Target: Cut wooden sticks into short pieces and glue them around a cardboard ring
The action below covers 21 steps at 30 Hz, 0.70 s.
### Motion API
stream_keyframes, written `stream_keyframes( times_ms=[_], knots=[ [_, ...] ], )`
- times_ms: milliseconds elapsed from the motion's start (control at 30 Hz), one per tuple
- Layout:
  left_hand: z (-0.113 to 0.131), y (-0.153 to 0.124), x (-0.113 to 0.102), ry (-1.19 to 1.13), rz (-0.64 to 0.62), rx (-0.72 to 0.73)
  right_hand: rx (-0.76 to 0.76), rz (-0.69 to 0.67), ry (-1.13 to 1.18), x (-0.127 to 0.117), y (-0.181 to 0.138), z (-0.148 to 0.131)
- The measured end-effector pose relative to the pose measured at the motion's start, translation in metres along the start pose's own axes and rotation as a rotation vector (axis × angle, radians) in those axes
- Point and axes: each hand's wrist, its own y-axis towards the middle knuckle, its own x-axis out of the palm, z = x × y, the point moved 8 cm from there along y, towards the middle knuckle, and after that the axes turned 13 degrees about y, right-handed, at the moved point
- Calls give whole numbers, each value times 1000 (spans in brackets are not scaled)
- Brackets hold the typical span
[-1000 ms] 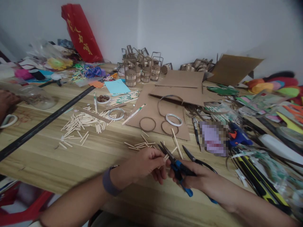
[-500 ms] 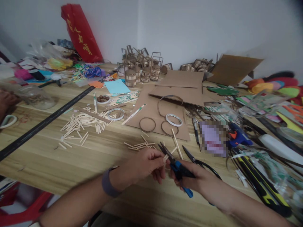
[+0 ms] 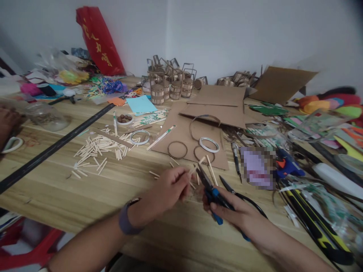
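My left hand (image 3: pixel 170 187) pinches a thin wooden stick (image 3: pixel 197 165) that points up and to the right, toward the cutter's blades. My right hand (image 3: pixel 231 211) is closed round the blue-and-black handles of a small cutter (image 3: pixel 208 185), whose dark blades lie beside the stick's upper part. Both hands hover just above the wooden table (image 3: pixel 93 196), near its front edge. A few short cut sticks (image 3: pixel 154 174) lie on the table behind my left hand. A grey band sits on my left wrist (image 3: pixel 124 221).
A pile of cut sticks (image 3: pixel 98 149) lies at the left, by a long black ruler (image 3: pixel 53 149). Cardboard sheets (image 3: pixel 198 128) with rings and tape rolls sit behind the hands, small stick-built lanterns (image 3: pixel 170 85) farther back. Black scissors (image 3: pixel 238 192), a glue gun (image 3: pixel 287 164) and clutter fill the right. Another person's hand (image 3: pixel 7 122) rests at far left.
Both hands have moved up and away from me over the table. The stick now points up to the right past the blades, and the cutter has swung more upright.
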Motion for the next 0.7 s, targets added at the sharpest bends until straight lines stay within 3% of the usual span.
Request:
stream_keyframes(
  times_ms=[67, 167, 267, 400, 700],
  knots=[
    [1, 0, -11, 90, 99, 4, -94, 132, -89, -13, 2, -4],
    [3, 0, -8, 355, 84, 43, -377, 372, -377, -28, 3, -28],
    [5, -1, 3, 545, 33, 112, -606, 383, -553, -18, 8, -44],
    [1, -3, 12, 574, 26, 144, -563, 301, -677, -3, 22, -32],
    [7, -6, 19, 750, 58, 140, -458, 369, -779, 0, 24, -16]
  ],
)
